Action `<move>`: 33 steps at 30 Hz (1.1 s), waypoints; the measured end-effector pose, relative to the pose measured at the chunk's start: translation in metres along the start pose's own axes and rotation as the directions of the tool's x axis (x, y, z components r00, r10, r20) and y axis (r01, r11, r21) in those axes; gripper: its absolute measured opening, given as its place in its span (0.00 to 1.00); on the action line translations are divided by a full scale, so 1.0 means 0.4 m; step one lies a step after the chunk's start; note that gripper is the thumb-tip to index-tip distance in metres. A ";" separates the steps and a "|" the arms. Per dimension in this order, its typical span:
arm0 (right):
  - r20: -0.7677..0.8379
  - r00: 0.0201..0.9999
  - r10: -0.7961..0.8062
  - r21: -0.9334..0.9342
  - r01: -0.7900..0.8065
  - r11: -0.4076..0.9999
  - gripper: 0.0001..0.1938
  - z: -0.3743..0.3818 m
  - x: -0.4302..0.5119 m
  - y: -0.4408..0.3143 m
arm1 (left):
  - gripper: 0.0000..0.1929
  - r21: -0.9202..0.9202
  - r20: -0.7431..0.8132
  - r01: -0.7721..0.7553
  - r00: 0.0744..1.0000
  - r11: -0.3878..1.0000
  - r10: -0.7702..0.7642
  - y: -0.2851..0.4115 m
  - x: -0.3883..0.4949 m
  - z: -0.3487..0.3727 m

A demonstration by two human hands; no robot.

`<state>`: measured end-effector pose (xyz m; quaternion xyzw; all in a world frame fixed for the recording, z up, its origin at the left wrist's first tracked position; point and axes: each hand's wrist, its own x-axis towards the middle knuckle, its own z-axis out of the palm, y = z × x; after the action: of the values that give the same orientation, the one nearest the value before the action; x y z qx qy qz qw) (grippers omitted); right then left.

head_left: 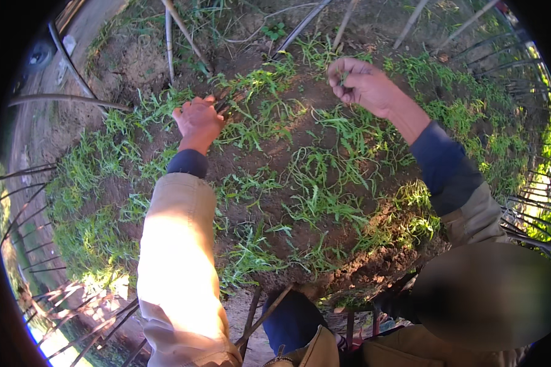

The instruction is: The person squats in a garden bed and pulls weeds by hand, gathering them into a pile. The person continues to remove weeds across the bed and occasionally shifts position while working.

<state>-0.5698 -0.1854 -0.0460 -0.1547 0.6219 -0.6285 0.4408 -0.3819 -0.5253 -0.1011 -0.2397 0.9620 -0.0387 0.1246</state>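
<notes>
My left hand (pixel 199 117) is palm down on the far left part of a planted bed, among green seedlings with narrow, toothed leaves. Its fingertips are hidden, and a dark, thin piece (pixel 222 104) lies right beside the fingers; whether I grip it is unclear. My right hand (pixel 361 87) is over the far part of the bed, with its fingers curled in toward the thumb. A small greenish bit shows between those fingers, too blurred to name. Below and between both hands, limp seedlings (pixel 323 165) sprawl over the brown soil (pixel 257 160).
Bamboo or wooden stakes (pixel 170 46) stand along the far edge, and a bent pole (pixel 69 97) juts in at left. More thin sticks (pixel 532 192) line the right side. A crossed stick (pixel 268 312) rises near my knee (pixel 294 321). Clear plastic (pixel 66 52) lies at upper left.
</notes>
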 end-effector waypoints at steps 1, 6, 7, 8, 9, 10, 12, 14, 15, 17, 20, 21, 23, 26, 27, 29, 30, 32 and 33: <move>0.011 0.999 0.047 0.020 -0.048 0.999 0.09 -0.037 0.011 0.050 | 0.28 -0.020 -0.038 0.043 0.998 0.999 -0.044 0.013 0.004 -0.015; -0.068 0.975 0.213 -0.008 -0.214 0.977 0.08 0.037 0.008 0.076 | 0.17 -0.338 -0.301 -0.128 0.953 0.932 0.021 0.068 -0.029 -0.075; -0.100 0.973 0.209 -0.088 -0.218 0.972 0.08 0.042 0.014 0.078 | 0.15 -0.433 -0.274 -0.197 0.958 0.880 0.080 0.102 -0.030 -0.090; -0.120 0.972 0.200 -0.166 -0.218 0.962 0.09 0.055 0.025 0.076 | 0.12 -0.487 -0.321 -0.328 0.929 0.810 0.183 0.114 -0.027 -0.083; -0.140 0.971 0.192 -0.243 -0.221 0.944 0.10 0.067 0.037 0.076 | 0.12 -0.429 -0.318 -0.372 0.915 0.824 0.248 0.124 -0.021 -0.076; -0.121 0.986 0.117 -0.356 -0.153 0.922 0.14 0.077 0.049 0.075 | 0.12 -0.370 -0.310 -0.415 0.899 0.831 0.311 0.137 -0.016 -0.066; -0.070 0.997 0.039 -0.503 -0.069 0.861 0.15 0.074 0.077 0.082 | 0.18 -0.228 -0.184 -0.427 0.901 0.875 0.392 0.186 -0.020 -0.095; 0.010 0.998 -0.061 -0.691 0.051 0.721 0.15 0.094 0.110 0.093 | 0.22 -0.196 -0.257 -0.463 0.875 0.865 0.410 0.172 0.015 -0.049; 0.025 0.992 -0.124 -0.732 0.103 0.673 0.15 0.094 0.125 0.102 | 0.25 -0.182 -0.299 -0.486 0.856 0.855 0.422 0.173 0.039 -0.043; 0.063 0.969 -0.237 -0.807 0.190 0.559 0.14 0.090 0.152 0.128 | 0.31 -0.224 -0.254 -0.467 0.876 0.856 0.411 0.181 0.090 -0.021; 0.035 0.933 -0.358 -0.880 0.198 0.431 0.14 0.108 0.185 0.134 | 0.31 -0.337 -0.187 -0.412 0.910 0.847 0.369 0.175 0.149 -0.014; 0.034 0.917 -0.397 -0.908 0.195 0.371 0.14 0.117 0.194 0.134 | 0.32 -0.411 -0.202 -0.416 0.909 0.811 0.364 0.178 0.153 -0.015; 0.023 0.912 -0.409 -0.913 0.185 0.363 0.16 0.132 0.207 0.140 | 0.33 -0.549 -0.230 -0.416 0.909 0.725 0.347 0.178 0.162 -0.026; 0.061 0.897 -0.439 -0.925 0.216 0.312 0.16 0.145 0.227 0.152 | 0.34 -0.625 -0.170 -0.352 0.932 0.697 0.319 0.185 0.158 -0.040; 0.061 0.893 -0.445 -0.925 0.219 0.312 0.14 0.154 0.234 0.159 | 0.34 -0.646 -0.149 -0.323 0.942 0.691 0.301 0.191 0.142 -0.060; 0.062 0.898 -0.435 -0.931 0.208 0.299 0.12 0.168 0.249 0.170 | 0.31 -0.708 -0.043 -0.178 0.977 0.684 0.209 0.184 0.104 -0.111; 0.055 0.907 -0.418 -0.942 0.186 0.280 0.10 0.159 0.257 0.168 | 0.29 -0.742 -0.013 -0.119 0.987 0.659 0.163 0.184 0.089 -0.137; 0.045 0.907 -0.420 -0.947 0.172 0.272 0.06 0.158 0.266 0.167 | 0.23 -0.701 -0.289 -0.325 0.943 0.635 0.163 0.133 0.093 -0.109; 0.042 0.890 -0.454 -0.932 0.198 0.302 0.06 0.159 0.272 0.171 | 0.19 -0.524 -0.566 -0.537 0.800 0.661 0.201 0.085 0.103 -0.063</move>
<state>-0.5592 -0.2965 -0.1357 -0.4224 0.8643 -0.2650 0.0663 -0.4391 -0.5145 -0.0904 -0.0442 0.9400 0.2763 -0.1954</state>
